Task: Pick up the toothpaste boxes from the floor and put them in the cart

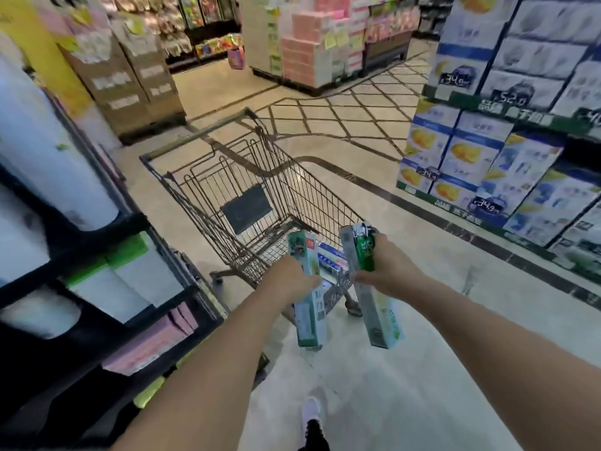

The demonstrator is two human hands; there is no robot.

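A tiled shop floor [406, 369] runs between stocked shelves [520, 141] on the right and a dark rack [97, 288] of paper goods on the left. On the floor stands a wire cart [247, 196], its handle end farthest from the person and its near end just beyond both hands. A dark panel [246, 208] hangs inside the basket, and a blue and white pack [330, 257] lies on the basket's bottom near its near end.

Both bare forearms reach forward at the cart's near end. The right hand [388, 268] is closed around the upper part of the right toothpaste box [377, 307], a long grey and green carton that stands steeply tilted, its top above the hand and its lower end hanging below, over the floor just beside the cart's near right corner. The left hand [291, 279] grips the left toothpaste box [309, 307] at its middle, fingers wrapped around the far side; this carton is nearly upright, its top over the cart's near rim. The two boxes are close together but apart. A shoe [311, 415] shows on the floor below.
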